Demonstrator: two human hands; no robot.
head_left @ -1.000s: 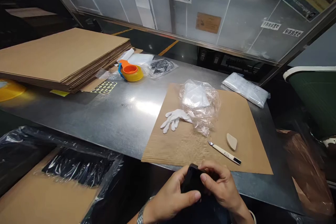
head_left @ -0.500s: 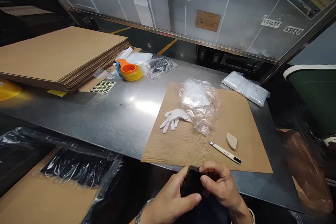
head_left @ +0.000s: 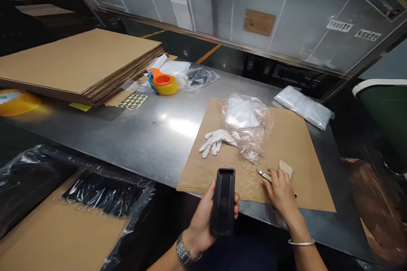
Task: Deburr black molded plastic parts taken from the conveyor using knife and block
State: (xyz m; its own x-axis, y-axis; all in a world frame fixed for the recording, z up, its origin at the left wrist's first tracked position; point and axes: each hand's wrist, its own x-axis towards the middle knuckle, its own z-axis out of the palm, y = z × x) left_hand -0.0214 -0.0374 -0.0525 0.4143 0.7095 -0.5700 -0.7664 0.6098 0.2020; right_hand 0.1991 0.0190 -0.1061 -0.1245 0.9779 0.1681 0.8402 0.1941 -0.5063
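In my left hand (head_left: 203, 218) is a long black rectangular hollow part (head_left: 223, 203), held upright with its open, recessed face toward me. The fingers wrap behind it. Over the cardboard sheet (head_left: 197, 173), my right hand (head_left: 281, 192) has its fingers closed round the handle of a craft knife (head_left: 264, 175). The knife's metal tip points left, and most of its handle is hidden under the fingers. Just behind those fingers lies a small beige pad (head_left: 285, 167), partly covered. A white glove (head_left: 216, 141) rests farther left beside a crumpled clear plastic bag (head_left: 251, 144).
A tall stack of cardboard (head_left: 82, 63) fills the table's left, with a tape dispenser (head_left: 165, 84) and a sticker sheet (head_left: 132, 101) near it. A plastic-wrapped pack (head_left: 303, 107) lies at the back right. Below the table's front edge stands a plastic-lined box (head_left: 63, 228).
My right hand has left the black part and moved right onto the knife on the cardboard. My left hand has turned the part so its hollow side shows. The view has shifted slightly.
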